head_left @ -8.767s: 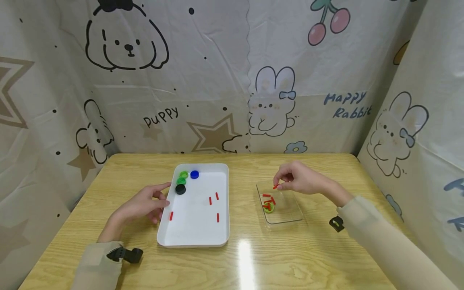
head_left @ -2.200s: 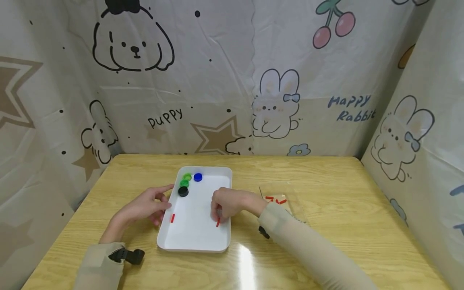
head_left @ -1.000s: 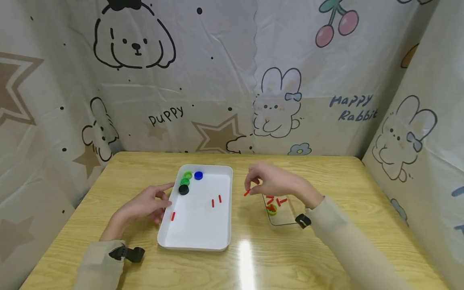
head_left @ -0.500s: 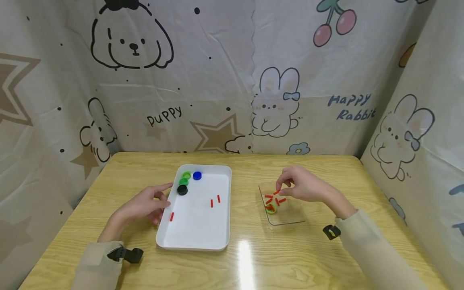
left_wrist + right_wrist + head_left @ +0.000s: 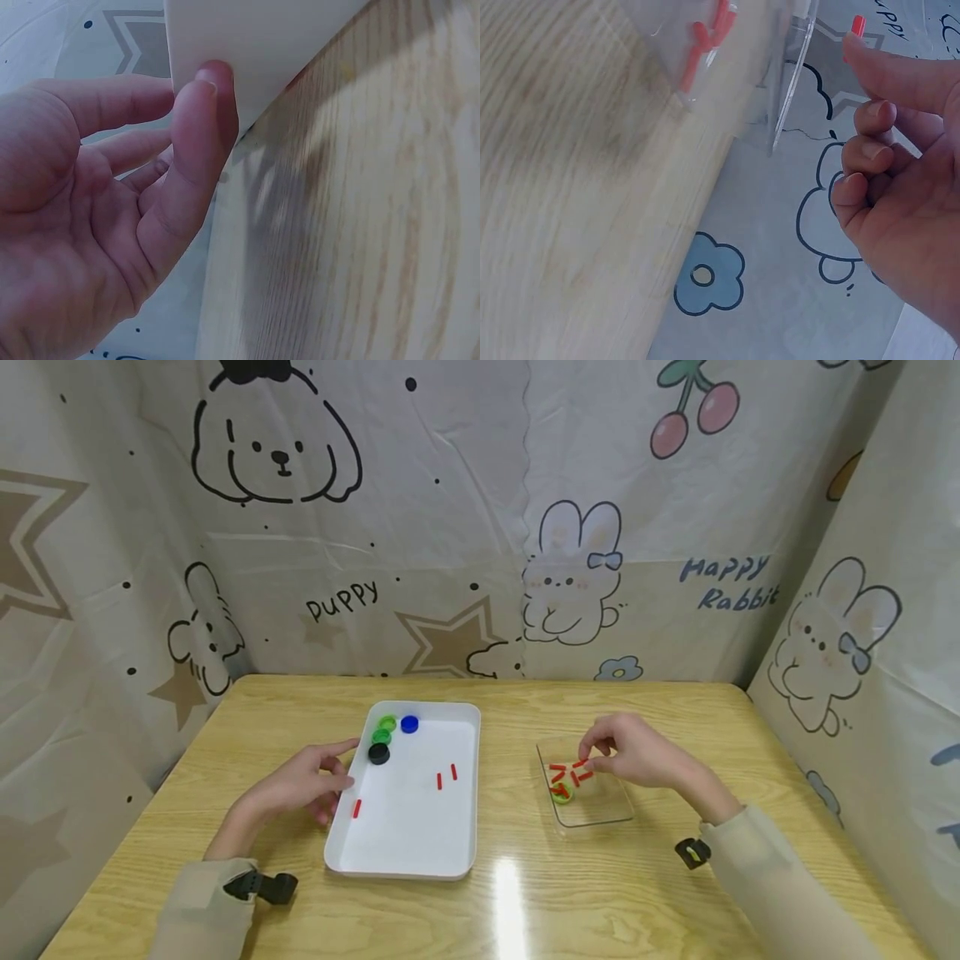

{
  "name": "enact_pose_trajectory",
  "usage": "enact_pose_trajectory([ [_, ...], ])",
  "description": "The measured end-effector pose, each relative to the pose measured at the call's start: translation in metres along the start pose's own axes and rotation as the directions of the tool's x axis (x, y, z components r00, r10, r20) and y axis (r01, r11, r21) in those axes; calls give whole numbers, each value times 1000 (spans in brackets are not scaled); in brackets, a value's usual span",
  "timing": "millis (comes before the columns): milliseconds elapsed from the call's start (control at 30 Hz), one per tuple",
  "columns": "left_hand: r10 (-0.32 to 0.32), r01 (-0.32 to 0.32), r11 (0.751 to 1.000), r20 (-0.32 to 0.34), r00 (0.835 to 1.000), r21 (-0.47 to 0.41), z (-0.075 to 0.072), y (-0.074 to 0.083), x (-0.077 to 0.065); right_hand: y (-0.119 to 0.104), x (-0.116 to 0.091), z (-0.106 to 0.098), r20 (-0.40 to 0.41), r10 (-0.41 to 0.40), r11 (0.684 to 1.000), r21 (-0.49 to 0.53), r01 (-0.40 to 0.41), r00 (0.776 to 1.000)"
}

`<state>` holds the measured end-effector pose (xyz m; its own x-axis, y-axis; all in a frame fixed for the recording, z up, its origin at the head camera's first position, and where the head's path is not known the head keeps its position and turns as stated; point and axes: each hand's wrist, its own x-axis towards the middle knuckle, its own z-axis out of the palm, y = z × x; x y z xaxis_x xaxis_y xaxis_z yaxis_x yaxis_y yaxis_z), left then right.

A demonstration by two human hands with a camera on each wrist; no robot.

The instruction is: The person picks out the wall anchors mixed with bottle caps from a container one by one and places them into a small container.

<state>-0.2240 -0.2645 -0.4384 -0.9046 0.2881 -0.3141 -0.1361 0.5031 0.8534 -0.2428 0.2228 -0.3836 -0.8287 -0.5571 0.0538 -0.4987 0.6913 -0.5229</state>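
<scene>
My right hand (image 5: 637, 752) pinches a small red stick (image 5: 859, 28) between thumb and fingertips, over the clear plastic box (image 5: 600, 821). Several red sticks (image 5: 558, 768) lie in that box, some on a yellow-green ring-like cap (image 5: 562, 793). My left hand (image 5: 296, 781) is at the left side of the white tray (image 5: 405, 852), thumb and index finger spread apart along it; in the left wrist view the thumb (image 5: 196, 124) lies against the tray's outer wall. Three red sticks (image 5: 439, 781) lie in the tray, two right of centre, one along the left wall.
At the tray's far left corner are two green caps (image 5: 382, 737), a black cap (image 5: 378, 753) and a blue cap (image 5: 409, 724). Both containers stand on a wooden table (image 5: 502, 835), with a gap between them. A printed curtain (image 5: 450, 527) hangs behind the table.
The right hand has picked up the tray's lower-right red stick, carried it right to the clear box and lowered it. More sticks lie in the box than in the earliest frame. Left hand stays.
</scene>
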Motion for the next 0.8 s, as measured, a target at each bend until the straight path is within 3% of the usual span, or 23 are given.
enact_pose_trajectory([
  [433,-5,5,1000,3,1000,-4,0,-1,1,-5,-1,-1,-46,6,1000,16,-5,999],
  [633,-4,4,1000,4,1000,-10,0,0,0,-19,3,-3,-104,-12,1000,19,14,994],
  [800,-7,7,1000,2,1000,-6,0,0,0,-36,15,-2,-82,-40,999,15,41,996],
])
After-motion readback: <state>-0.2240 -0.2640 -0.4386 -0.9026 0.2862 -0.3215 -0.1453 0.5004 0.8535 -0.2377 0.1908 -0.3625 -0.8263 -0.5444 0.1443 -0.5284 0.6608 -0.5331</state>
